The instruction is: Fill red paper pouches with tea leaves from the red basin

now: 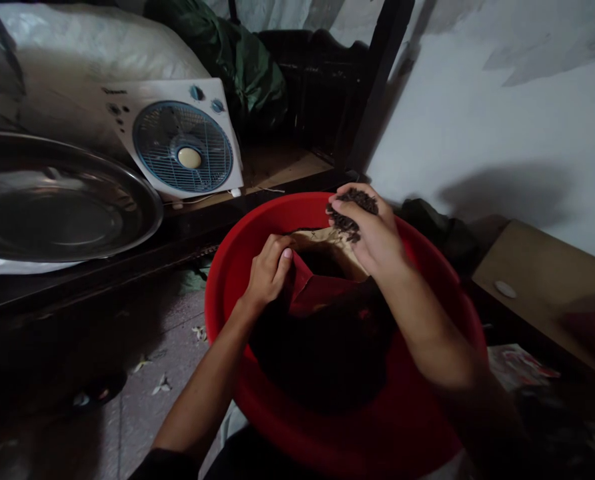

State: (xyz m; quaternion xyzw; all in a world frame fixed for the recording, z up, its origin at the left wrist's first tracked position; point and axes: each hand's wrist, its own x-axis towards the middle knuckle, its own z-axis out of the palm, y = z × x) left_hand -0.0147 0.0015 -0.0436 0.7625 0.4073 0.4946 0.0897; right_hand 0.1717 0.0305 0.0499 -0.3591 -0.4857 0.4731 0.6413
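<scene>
The right hand (365, 230) cups a heap of dark dried bits (351, 212), fingers curled loosely, above the paper bag's (327, 257) mouth in the red basin (227, 280). Any tilt could spill them beyond it. The left hand (267, 273) pinches the bag's rim. What's inside the bag is lost in shadow.

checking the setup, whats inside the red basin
Inside the red basin lies a dark red bag, its mouth held open by the left hand. The right hand cups dark dried bits above it. The bag hides the basin's bottom.
</scene>
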